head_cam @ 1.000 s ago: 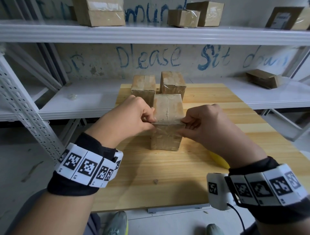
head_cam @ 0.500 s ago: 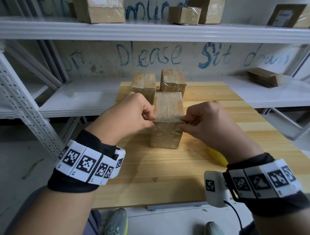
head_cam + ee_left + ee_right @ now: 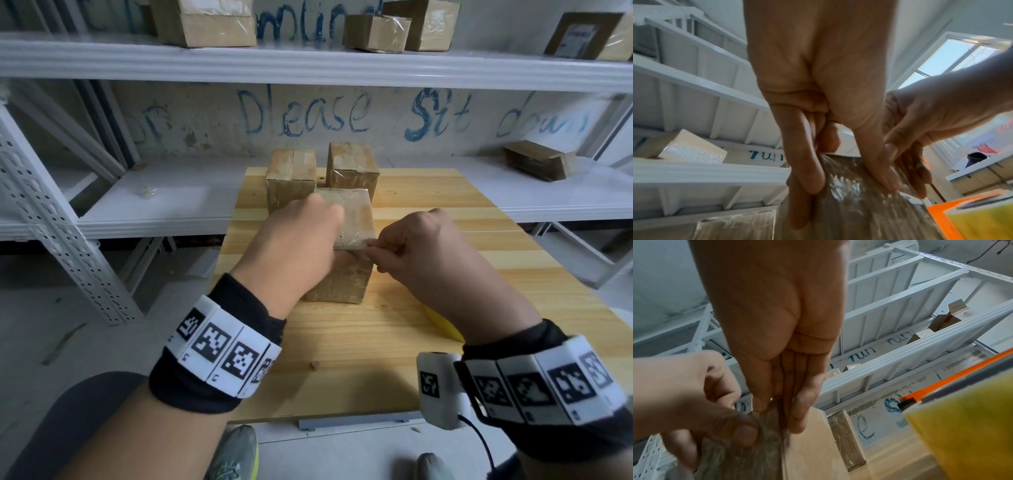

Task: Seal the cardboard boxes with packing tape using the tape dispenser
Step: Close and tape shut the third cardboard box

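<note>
Closed off behind the near box (image 3: 354, 219) by the left rear box (image 3: 291, 178) and right rear box (image 3: 352, 171), side by side just beyond it. Crowded at its front top edge by the left hand (image 3: 298, 243), gripping there, and the right hand (image 3: 418, 246), pinching the tape (image 3: 352, 241). Open rightward over bare table (image 3: 445, 212). Narrowed near the right forearm by the yellow tape dispenser (image 3: 442, 323).

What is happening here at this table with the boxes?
A person is sealing the front box on the wooden table by hand. The left hand holds the box at its near top edge, while the right hand pinches the clear tape at that edge, apparently to fold or smooth it down. The tape dispenser lies on the table by the right forearm, with no hand on it. Two taped boxes stand behind.
</note>
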Motion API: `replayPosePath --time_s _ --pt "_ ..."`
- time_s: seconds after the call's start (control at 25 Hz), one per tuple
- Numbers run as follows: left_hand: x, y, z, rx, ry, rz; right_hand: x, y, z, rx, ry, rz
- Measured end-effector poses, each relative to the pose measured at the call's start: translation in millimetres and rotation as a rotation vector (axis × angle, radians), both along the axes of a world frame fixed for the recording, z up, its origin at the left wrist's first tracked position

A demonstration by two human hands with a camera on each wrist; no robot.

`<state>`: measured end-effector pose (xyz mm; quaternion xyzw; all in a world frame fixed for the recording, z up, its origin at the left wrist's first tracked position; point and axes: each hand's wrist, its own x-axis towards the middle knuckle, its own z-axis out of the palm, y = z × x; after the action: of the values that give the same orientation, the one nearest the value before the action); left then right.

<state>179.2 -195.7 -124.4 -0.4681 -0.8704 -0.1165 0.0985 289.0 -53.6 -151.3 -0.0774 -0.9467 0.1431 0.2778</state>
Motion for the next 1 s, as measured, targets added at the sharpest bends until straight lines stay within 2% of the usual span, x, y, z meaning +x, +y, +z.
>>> replayPosePath --time_s 0.12,0.2,0.28,0.4,0.52,0.84,1.0 --pt "0 -1 3 -0.003 -0.035 -0.002 8 -4 2 -0.066 -0.04 0.025" --pt "4 -2 5 -0.007 -0.016 -0.011 7 -11 2 -0.079 -0.14 0.006" --pt "6 -3 6 0.001 -0.037 -0.013 0 -17 0 0.009 -0.215 -0.045" --pt "4 -5 7 0.011 -0.08 -0.005 -9 -20 -1 0.134 -0.181 -0.104" --pt "2 -4 5 0.009 -0.096 -0.009 -9 -21 -1 0.178 -0.177 -0.133" --pt "0 -4 4 -0.005 -0.062 -0.027 -5 -10 8 -0.014 -0.169 -0.064" --pt "1 -4 4 -0.01 -0.03 -0.033 -1 -7 8 -0.01 -0.179 -0.04"
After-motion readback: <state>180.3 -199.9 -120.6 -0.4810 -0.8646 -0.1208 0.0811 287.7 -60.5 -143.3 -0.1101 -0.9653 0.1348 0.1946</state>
